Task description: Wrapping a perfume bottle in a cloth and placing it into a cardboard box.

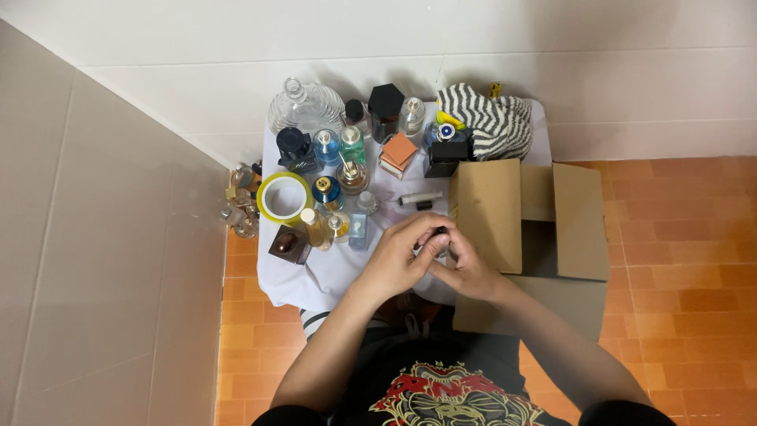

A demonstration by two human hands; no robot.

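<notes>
A: scene L to R?

B: Far L, cluster of small bottles (240, 207) on the orange tile floor (678, 237), against the wall. Then small table w/ white cloth (315, 276). On it: yellow tape roll (284, 197), brown cube bottle (289, 244) near edge, big clear ribbed glass bottle (306, 106) far side, blue round bottle (326, 190), teal bottle (352, 145), orange-capped box bottle (398, 152), black hex-cap bottle (385, 110).

A: hands?

B: Both at table's near edge, mid-R. Left hand (398, 256) curled over from the L, fingers closed. Right hand (465, 272) comes in from the R, fingers wrapped too. Both clamp one small dark item (439, 231); only its black tip shows between the fingertips.

A: what is it?

B: Can't tell, mostly hidden. Small, dark, looks cap-like.

A: axis / which hand nearer?

B: Tip points far, away from body, so long axis prob runs near-far, but that's a guess. Item sits right at the seam of both grips; left fingertips cover the top, right hand cups from below-R. Neither clearly nearer, both touching.

A: further R?

B: Syringe-like tube (420, 198) lying flat just far of the hands, axis L-R. Black box bottle (445, 155), striped b/w cloth (485, 118) far R on table. Then open cardboard box (579, 221), flaps up, just R of the hands, touching table edge.
</notes>
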